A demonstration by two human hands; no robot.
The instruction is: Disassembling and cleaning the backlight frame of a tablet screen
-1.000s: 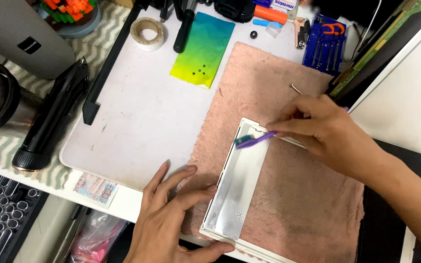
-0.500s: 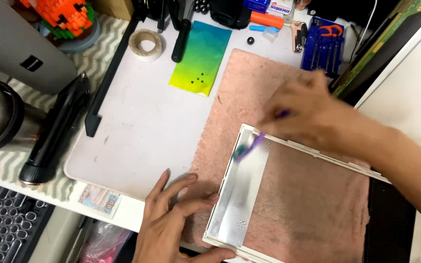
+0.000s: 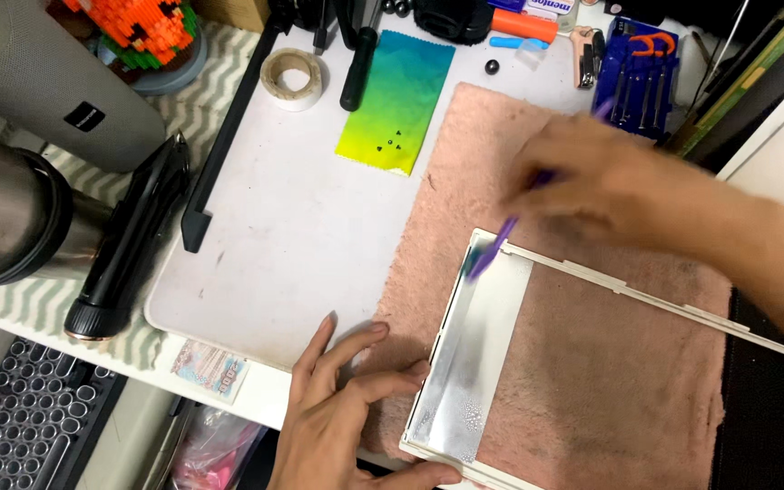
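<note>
- White plastic frame, with a silvery strip along its left side, is seen lying on a pink towel in the lower middle and right of the frame; since a second ago its thin top bar has been swung out and now runs as a long diagonal toward the right edge.
- The right hand is blurred in the upper right; it has been raised from the frame's corner, and the fingers are closed around a purple tool whose tip is kept at the upper left corner of the frame.
- From this change the frame is judged to be partly prised open, with the corner the point being worked.
- The left hand is pressed flat at the lower middle, fingers spread, fingertips resting on the frame's left edge, much as half a second ago.
- The towel is laid on a white mat over a cloth with a grey zigzag pattern.
- In the upper middle a green and yellow card and a roll of tape are found.
- At the left a steel flask, a grey cylinder and a black torch are placed.
- A blue tool set is seen in the upper right, a keyboard in the lower left.
</note>
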